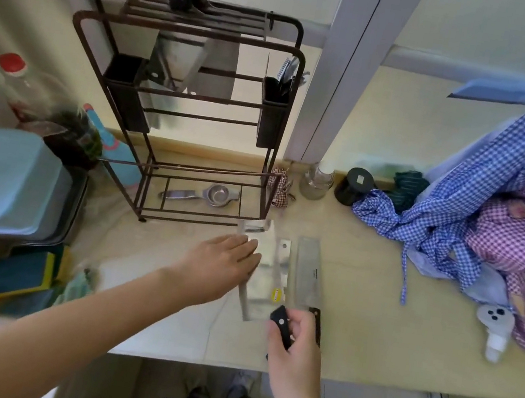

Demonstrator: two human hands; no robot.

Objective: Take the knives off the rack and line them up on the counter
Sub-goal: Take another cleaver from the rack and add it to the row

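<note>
The rack [179, 105] is dark matt metal wire, rusty brown. The 2 cleavers [287, 272] on the counter [372, 321] have bright shiny steel blades and glossy black handles. The counter is smooth, pale and matt. At the right lie soft checked cloths [494, 216]; far left, a glossy blue plastic box [3, 180].

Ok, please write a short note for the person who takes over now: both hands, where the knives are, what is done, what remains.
Left hand: open, flat on the blade of the cleaver being placed.
Right hand: gripping that cleaver's black handle.
Second cleaver already lies on the counter, just right of it, roughly parallel.
One knife is still in the rack, handle up.
Left: let go, fetch the last knife, lay it beside the others.
</note>
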